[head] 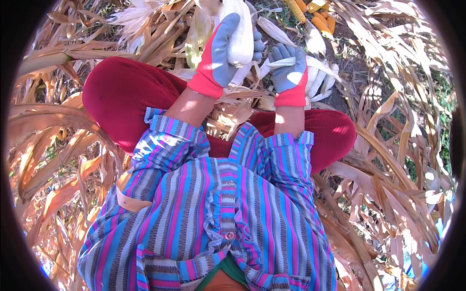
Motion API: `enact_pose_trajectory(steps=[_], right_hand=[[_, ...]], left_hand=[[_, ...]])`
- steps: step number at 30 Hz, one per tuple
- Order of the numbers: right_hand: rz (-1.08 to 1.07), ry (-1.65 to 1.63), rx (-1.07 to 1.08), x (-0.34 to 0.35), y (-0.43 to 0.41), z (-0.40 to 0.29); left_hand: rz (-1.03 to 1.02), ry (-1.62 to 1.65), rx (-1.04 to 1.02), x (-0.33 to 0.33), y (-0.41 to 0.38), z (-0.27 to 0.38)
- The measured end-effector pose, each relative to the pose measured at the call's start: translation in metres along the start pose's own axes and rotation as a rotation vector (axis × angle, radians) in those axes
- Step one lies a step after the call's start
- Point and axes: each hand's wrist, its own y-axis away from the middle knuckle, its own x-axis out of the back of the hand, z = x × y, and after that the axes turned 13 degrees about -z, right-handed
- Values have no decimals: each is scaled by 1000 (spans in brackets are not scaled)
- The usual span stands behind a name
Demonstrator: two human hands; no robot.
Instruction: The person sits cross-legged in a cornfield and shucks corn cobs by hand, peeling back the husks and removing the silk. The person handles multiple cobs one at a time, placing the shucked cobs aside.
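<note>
My left hand (222, 54), in a grey and red coated work glove, grips a maize ear in its pale husk (241, 36), thumb on the near side and fingertips showing past the far side. To its right, my right hand (289, 71) wears a matching glove, palm up with loosely curled fingers. A strip of dry husk (322, 66) crosses that hand at the fingers and thumb; whether it is pinched is unclear. Pale open husks (318, 85) lie just beside the right glove. Beyond the hands is a small group of bare yellow maize ears (320, 23).
My crossed legs in red trousers (127, 98) lie on both sides below the hands. Dry maize stalks and leaves (54, 120) cover much of the ground around me, with more on the right (393, 145). A loose husk (275, 31) lies between the hands and the bare ears.
</note>
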Motion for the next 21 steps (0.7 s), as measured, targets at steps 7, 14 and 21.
enact_pose_trajectory(steps=[7, 14, 21], right_hand=[[-494, 295, -217, 27, -15, 42], [-304, 386, 65, -22, 27, -31], [-406, 533, 201, -26, 32, -21]], left_hand=[[-61, -351, 110, -4, -1, -11], [31, -706, 91, -1, -2, -31], [2, -1145, 104, -4, 5, -33]])
